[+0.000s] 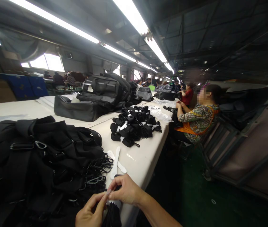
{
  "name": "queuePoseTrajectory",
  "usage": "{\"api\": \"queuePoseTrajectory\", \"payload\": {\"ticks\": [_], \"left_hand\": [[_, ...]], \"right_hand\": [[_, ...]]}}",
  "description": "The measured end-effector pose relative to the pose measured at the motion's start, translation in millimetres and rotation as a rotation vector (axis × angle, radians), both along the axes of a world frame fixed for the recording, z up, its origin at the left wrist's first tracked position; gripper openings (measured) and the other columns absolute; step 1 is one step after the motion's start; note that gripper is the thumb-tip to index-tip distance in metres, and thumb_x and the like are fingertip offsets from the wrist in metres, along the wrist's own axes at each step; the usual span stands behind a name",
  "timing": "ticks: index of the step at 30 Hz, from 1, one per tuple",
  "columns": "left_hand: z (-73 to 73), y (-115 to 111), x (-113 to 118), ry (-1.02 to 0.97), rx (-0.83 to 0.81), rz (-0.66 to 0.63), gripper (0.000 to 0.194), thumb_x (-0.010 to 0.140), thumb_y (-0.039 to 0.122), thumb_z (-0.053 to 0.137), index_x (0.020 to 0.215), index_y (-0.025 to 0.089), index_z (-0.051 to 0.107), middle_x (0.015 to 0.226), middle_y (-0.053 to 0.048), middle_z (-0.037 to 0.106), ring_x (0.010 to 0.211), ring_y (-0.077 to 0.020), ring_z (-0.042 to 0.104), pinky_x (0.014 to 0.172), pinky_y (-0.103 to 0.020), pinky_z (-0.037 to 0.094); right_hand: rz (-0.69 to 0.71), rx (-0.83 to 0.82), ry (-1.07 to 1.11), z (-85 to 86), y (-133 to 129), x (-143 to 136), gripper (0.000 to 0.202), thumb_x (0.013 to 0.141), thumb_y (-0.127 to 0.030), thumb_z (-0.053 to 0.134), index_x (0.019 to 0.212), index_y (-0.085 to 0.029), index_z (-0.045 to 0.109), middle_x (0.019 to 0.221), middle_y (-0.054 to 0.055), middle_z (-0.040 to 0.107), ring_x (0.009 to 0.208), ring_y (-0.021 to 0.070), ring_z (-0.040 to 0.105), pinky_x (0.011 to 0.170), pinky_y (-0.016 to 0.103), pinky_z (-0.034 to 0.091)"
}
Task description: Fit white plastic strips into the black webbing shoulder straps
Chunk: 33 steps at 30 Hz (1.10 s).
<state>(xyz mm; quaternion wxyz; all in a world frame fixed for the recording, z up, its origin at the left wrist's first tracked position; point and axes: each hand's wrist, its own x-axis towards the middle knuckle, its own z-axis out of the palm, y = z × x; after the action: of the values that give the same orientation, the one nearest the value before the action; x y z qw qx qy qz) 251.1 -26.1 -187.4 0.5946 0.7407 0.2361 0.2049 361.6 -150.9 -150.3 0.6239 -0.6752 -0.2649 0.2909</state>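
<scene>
At the table's front edge, my left hand [90, 211] and my right hand [128, 191] meet, fingertips pinched together. Between them is a white toothed band [115, 202], which lies against a folded black strap [112, 217] below. Both hands are closed on the band. How its ends join is hidden by my fingers. Just beyond my hands, a few loose white toothed strips [116, 162] rest on the table. To the left spreads a large heap of black straps [51, 157] with metal snap hooks along its right side.
A pile of banded black straps [134, 124] lies farther up the white table [145, 157]. Behind it stand black bags [105, 91]. A co-worker [199, 116] sits at the table's right side, holding something black. A wheeled cart [238, 157] stands at right on the green floor.
</scene>
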Motion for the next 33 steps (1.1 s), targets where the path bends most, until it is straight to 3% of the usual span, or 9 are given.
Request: {"api": "queuePoseTrajectory", "payload": {"ticks": [8,13,18,21,24,28,30,33], "left_hand": [[1.7,-6,0,-0.028,-0.026,0.085,0.046,0.066,0.064,0.071,0.08,0.021,0.077,0.067,-0.001,0.071,0.065,-0.0203,0.065,0.061,-0.023,0.051],[2.1,-6,0,-0.073,-0.009,0.021,0.04,0.068,0.059,0.072,0.077,0.02,0.074,0.067,-0.001,0.069,0.066,-0.0197,0.064,0.063,-0.022,0.05],[5.1,-12,0,-0.098,-0.089,0.095,0.04,0.069,0.059,0.071,0.076,0.02,0.072,0.066,-0.001,0.068,0.067,-0.0207,0.063,0.062,-0.024,0.048],[6.2,-16,-1,-0.151,0.007,0.11,0.032,0.075,0.053,0.068,0.075,0.021,0.072,0.069,0.0,0.068,0.068,-0.0194,0.063,0.066,-0.023,0.048],[5.8,-16,-2,-0.288,0.237,0.082,0.018,0.082,0.039,0.065,0.08,0.023,0.072,0.076,-0.001,0.069,0.073,-0.0184,0.065,0.073,-0.023,0.049],[7.2,-9,-3,-0.437,0.502,-0.012,0.014,0.084,0.02,0.06,0.085,0.025,0.073,0.081,-0.002,0.071,0.077,-0.0177,0.068,0.077,-0.022,0.05],[10.0,-5,-3,-0.433,0.529,-0.072,0.014,0.085,0.02,0.06,0.087,0.026,0.074,0.083,-0.002,0.073,0.078,-0.0181,0.069,0.077,-0.022,0.051],[13.4,0,-1,-0.268,0.403,-0.119,0.018,0.087,0.034,0.059,0.08,0.024,0.072,0.076,-0.002,0.071,0.069,-0.0178,0.066,0.067,-0.022,0.05]], "right_hand": [[-0.043,-0.104,0.073,-7.1,-2,-3,0.02,0.062,-0.028,0.078,0.076,-0.014,0.073,0.046,-0.006,0.051,0.034,0.0046,0.038,0.034,0.017,0.026],[-0.028,-0.041,0.08,-8.7,-7,-3,0.028,0.064,-0.037,0.08,0.074,-0.012,0.072,0.047,-0.005,0.049,0.036,0.0053,0.038,0.037,0.019,0.025],[-0.063,-0.058,-0.071,-6.8,-3,-5,0.016,0.064,-0.026,0.078,0.07,-0.012,0.073,0.057,-0.003,0.056,0.053,0.0069,0.043,0.051,0.02,0.032],[-0.087,-0.1,-0.148,-4.6,0,-12,0.011,0.067,-0.022,0.073,0.073,-0.013,0.073,0.063,-0.001,0.061,0.058,0.0091,0.048,0.054,0.02,0.034],[-0.149,-0.109,-0.215,-2.3,1,-22,0.011,0.07,-0.017,0.064,0.076,-0.014,0.073,0.069,0.0,0.065,0.062,0.0107,0.052,0.056,0.02,0.037],[-0.239,-0.134,-0.272,-3.8,3,-34,0.015,0.073,-0.016,0.06,0.078,-0.015,0.073,0.064,-0.001,0.061,0.054,0.0087,0.045,0.05,0.02,0.033],[-0.27,-0.126,-0.278,-8.1,4,-37,0.014,0.076,-0.019,0.06,0.079,-0.015,0.073,0.06,-0.002,0.056,0.05,0.0079,0.039,0.047,0.02,0.028],[-0.297,-0.049,-0.265,-17.7,3,-39,0.015,0.079,-0.027,0.064,0.078,-0.015,0.071,0.059,-0.002,0.053,0.05,0.008,0.038,0.047,0.02,0.028]]}}
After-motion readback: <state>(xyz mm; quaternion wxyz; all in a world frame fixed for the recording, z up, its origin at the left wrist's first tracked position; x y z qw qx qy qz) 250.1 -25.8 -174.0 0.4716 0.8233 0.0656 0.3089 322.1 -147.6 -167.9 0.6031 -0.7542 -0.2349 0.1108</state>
